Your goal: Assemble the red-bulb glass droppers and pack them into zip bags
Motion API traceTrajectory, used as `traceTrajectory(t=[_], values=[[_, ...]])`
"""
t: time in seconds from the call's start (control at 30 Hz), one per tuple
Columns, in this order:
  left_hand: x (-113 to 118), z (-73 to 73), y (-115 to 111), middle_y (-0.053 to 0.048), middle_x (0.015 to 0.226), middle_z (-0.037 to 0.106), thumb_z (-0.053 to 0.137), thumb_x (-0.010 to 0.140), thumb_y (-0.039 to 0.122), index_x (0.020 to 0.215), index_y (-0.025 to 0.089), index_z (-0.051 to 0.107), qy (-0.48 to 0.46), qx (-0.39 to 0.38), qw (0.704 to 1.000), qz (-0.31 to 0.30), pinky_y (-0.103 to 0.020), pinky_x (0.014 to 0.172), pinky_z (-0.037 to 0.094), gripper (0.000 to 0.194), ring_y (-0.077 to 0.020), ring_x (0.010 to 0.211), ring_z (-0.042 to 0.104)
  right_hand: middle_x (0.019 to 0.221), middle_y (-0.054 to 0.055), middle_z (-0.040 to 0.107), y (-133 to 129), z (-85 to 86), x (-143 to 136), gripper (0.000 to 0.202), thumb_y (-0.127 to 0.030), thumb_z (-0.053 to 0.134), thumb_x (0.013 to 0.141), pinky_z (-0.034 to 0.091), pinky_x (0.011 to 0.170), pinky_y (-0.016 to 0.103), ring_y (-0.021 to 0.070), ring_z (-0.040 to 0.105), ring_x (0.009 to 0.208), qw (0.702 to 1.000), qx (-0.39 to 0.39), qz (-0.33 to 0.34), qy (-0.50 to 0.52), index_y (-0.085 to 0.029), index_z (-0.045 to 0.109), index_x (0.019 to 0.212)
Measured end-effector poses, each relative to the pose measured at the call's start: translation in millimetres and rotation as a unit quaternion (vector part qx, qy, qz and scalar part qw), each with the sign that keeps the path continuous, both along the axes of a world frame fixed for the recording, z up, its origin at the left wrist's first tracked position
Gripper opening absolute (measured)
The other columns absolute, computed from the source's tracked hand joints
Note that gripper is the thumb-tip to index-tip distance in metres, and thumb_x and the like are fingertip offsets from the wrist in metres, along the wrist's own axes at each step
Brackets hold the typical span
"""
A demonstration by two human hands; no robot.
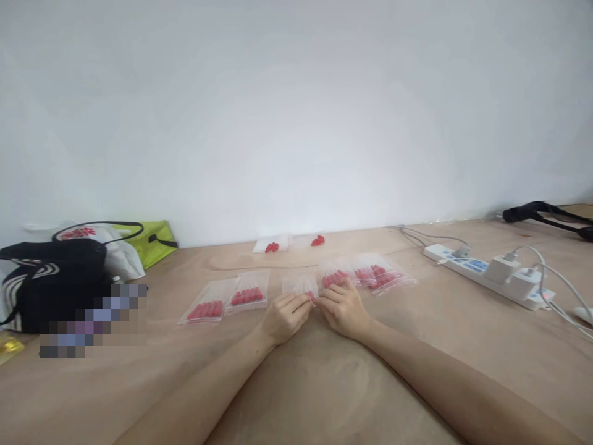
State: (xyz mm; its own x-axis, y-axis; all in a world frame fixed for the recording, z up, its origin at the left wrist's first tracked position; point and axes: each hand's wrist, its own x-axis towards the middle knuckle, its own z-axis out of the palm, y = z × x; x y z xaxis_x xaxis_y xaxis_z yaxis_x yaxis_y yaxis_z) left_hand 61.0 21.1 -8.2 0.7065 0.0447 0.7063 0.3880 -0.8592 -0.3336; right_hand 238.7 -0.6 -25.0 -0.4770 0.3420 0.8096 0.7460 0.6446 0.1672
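Observation:
Both hands meet over a small clear zip bag [296, 285] with thin white sticks ending in red tips. My left hand [288, 316] pinches its near edge from the left. My right hand [343, 308] pinches the same edge from the right, fingers bent. The hands partly hide the red ends. Left of them lie two filled bags, a farther-left bag [206, 308] and a nearer bag [248, 295], each with a row of red ends. More filled bags [384, 278] overlap just beyond and right of my right hand.
Toward the wall lie loose red pieces [272, 247] on white bags, with another red cluster [317, 240] beside them. A white power strip [477, 272] with chargers and cables is at right. Black bag [65, 278] and green bag [160, 241] stand at left.

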Motion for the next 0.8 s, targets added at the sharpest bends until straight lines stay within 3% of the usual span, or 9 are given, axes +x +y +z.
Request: traceTrajectory(t=[0.4,0.6,0.8], values=[[-1,5.6,-3,-0.006,0.072,0.066,0.041,0.083,0.007,0.073,0.012,0.058,0.032,0.069,0.997,0.015,-0.029,0.062,0.050,0.020,-0.0148,0.063,0.061,0.057,0.001,0.055,-4,4.9,-6,0.026,-0.010,0.038,0.082,0.025,0.071,0.034,0.0125,0.044,0.061,0.996,0.079,-0.012,-0.044,-0.017,0.058,0.068],[-13,5.3,4,-0.007,0.074,0.065,0.043,0.083,0.007,0.078,0.011,0.056,0.049,0.103,0.993,0.027,-0.030,0.065,0.049,0.015,-0.0151,0.067,0.060,0.058,-0.001,0.056,-1,5.1,-5,0.021,-0.007,0.040,0.076,0.025,0.070,0.032,0.0115,0.044,0.060,0.998,0.059,0.015,0.023,-0.017,0.058,0.073],[-22,11.2,5,-0.007,0.074,0.064,0.036,0.085,0.005,0.081,0.010,0.056,0.051,0.136,0.988,0.041,-0.032,0.072,0.047,0.021,-0.0157,0.069,0.058,0.056,-0.002,0.056,-1,5.4,-5,0.018,-0.007,0.042,0.073,0.025,0.072,0.032,0.0108,0.045,0.058,0.998,0.033,0.024,0.043,-0.017,0.057,0.070]])
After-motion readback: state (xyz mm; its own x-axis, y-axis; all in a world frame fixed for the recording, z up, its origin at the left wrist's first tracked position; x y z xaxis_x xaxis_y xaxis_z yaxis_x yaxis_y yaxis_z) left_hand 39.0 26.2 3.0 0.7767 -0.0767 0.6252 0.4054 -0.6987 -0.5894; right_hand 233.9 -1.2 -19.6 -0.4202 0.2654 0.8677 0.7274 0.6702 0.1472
